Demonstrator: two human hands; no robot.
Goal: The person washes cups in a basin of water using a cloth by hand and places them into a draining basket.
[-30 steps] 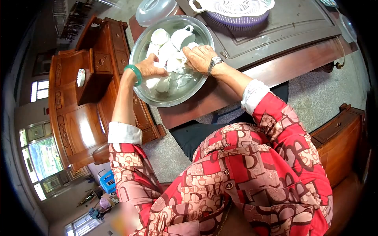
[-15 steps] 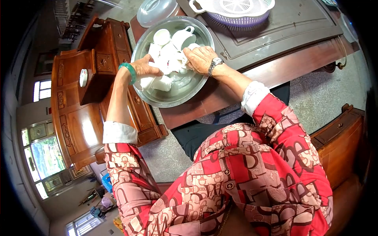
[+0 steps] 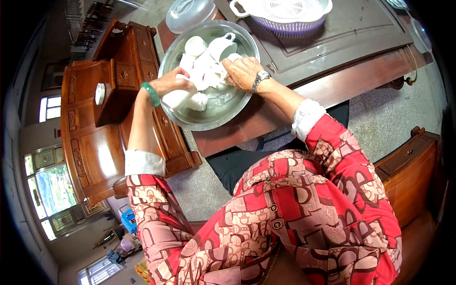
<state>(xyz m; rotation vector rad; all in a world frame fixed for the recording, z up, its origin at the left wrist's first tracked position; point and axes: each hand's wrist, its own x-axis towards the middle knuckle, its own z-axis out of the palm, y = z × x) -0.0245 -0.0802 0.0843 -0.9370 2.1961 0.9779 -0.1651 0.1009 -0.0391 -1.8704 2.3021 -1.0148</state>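
Observation:
A round metal basin (image 3: pixel 202 124) with some water in it holds several white pieces of crockery. Among them are a white cup with a handle (image 3: pixel 221 49) and a small round white cup (image 3: pixel 195 46). At the basin's left side, my left hand (image 3: pixel 172 83), with a green bangle at the wrist, is closed round a smooth white cup (image 3: pixel 176 98), tilted over the rim. My right hand (image 3: pixel 242 72), wearing a watch, reaches over the right rim with fingers curled down among the white pieces. What its fingertips grip is hidden.
A white strainer over a purple basket (image 3: pixel 289 23) stands on the grey panelled tabletop (image 3: pixel 342 50). Behind the basin lies a clear plastic lid or bowl (image 3: pixel 189 14). A carved wooden cabinet (image 3: pixel 102 147) stands to the left.
My left hand has turned, its thumb drawn back, and the white cup in it shows more and is tilted. My right hand has barely moved.

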